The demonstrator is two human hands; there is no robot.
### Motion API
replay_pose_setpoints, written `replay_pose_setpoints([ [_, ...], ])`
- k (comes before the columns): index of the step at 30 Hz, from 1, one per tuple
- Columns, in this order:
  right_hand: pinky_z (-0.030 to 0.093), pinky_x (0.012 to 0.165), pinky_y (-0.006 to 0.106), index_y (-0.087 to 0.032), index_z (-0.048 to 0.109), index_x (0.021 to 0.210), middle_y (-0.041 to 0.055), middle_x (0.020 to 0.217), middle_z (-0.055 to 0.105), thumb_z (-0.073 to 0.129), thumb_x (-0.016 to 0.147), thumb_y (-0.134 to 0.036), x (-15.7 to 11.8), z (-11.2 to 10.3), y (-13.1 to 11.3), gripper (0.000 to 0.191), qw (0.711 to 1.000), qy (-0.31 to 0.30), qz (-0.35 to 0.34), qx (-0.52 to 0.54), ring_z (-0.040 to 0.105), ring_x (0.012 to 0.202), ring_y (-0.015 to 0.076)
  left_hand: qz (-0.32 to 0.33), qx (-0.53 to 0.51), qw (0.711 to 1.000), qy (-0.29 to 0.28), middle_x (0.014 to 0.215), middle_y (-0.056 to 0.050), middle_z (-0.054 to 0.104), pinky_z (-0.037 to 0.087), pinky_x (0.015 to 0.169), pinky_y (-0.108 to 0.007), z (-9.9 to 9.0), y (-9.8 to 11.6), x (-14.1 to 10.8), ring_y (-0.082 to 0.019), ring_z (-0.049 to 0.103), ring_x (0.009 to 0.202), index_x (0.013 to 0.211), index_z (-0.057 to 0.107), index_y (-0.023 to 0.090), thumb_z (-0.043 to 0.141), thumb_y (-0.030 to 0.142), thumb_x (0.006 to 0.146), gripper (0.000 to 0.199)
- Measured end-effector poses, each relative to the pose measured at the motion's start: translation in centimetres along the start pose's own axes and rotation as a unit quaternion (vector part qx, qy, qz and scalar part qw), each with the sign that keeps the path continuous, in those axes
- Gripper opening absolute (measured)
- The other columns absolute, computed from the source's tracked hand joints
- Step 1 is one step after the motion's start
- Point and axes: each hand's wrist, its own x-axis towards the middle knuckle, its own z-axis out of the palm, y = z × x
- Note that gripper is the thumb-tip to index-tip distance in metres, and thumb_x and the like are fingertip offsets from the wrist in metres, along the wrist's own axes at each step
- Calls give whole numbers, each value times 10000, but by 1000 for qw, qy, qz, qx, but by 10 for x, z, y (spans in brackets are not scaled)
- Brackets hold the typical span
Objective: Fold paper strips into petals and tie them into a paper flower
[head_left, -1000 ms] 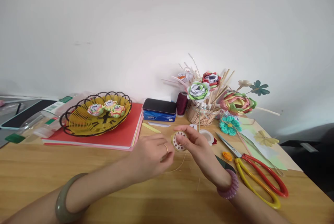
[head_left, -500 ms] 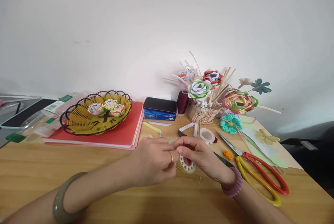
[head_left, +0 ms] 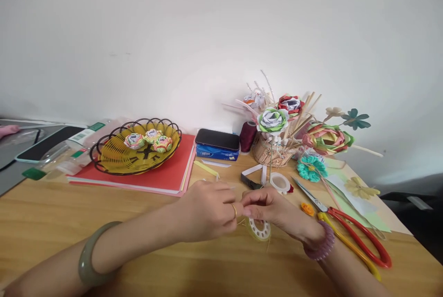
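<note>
My left hand (head_left: 211,211) is closed, its fingers curled in, at the centre front above the wooden table. Fingertips of my right hand (head_left: 265,204) pinch together and touch the left fingers; whatever lies between the two hands is too small or hidden to name. A roll of clear tape (head_left: 259,229) with a white core is just below my right fingers. Behind them lie a white tape ring (head_left: 279,182) and a black clip (head_left: 251,181). A green and white paper flower (head_left: 272,120) stands upright on a thin stem behind my right hand.
On the left, a yellow basket (head_left: 114,162) with paper flowers rests on red paper (head_left: 184,149). A phone (head_left: 217,139) lies on a blue tissue pack (head_left: 216,152). Large scissors (head_left: 363,234) lie at right, near a flower-filled pot (head_left: 272,151) and plastic bottles (head_left: 74,149) stand far left.
The view has shifted slightly, so things on the table appear further right. Both hands remain together, with the left hand still closed and the right fingers still pinched.
</note>
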Motion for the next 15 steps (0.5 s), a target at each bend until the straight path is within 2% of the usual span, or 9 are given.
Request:
replay_pose_setpoints([
  [3,218,424,198,-154,677,678,-56,533,470,683,656,-409,-2,-2,2,257,1000,-13,19,16,303,458,46,37,23,999,23,553,35,537,332,462,-224,-1,1,-1,-95,479,543,633,518,175,482,163,743,116],
  [8,177,415,209,-135,672,648,-41,499,446,632,687,-473,-4,-2,9,343,997,-42,50,45,279,441,54,113,54,988,93,555,36,546,406,526,-217,-6,2,0,-87,516,571,673,545,167,528,138,746,80],
  [12,176,405,201,-138,645,612,-49,477,423,664,644,-472,-4,1,13,337,995,-40,63,71,279,413,48,148,60,983,92,579,25,577,433,549,-221,-11,1,1,-84,530,568,656,554,174,485,131,781,149],
  [15,211,417,207,-151,621,592,-38,513,442,680,629,-451,-3,1,11,308,995,-6,53,80,317,437,60,125,67,987,78,580,22,590,446,559,-229,-10,-6,1,-95,546,579,713,575,165,469,140,799,139],
])
